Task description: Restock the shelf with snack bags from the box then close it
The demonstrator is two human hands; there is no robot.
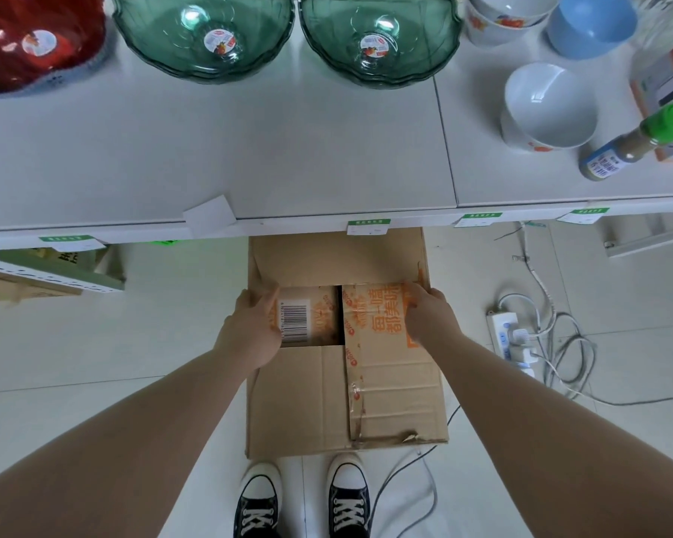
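I'm looking down at the box [346,363] on the floor, its far end tucked under the shelf's [249,157] front edge. My left hand [255,324] and right hand [428,316] are pressing flat on opposite flaps—equally near, gripping nothing.

The shelf [249,157] hides the box's [300,405] far end; the flaps cover its contents; the red bowl [36,36] is cut off top-left.

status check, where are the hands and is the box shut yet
Left hand and right hand flat on the inner flaps of the brown cardboard box. Flaps folding down, not fully shut. No snack bags visible. Nothing in the way.
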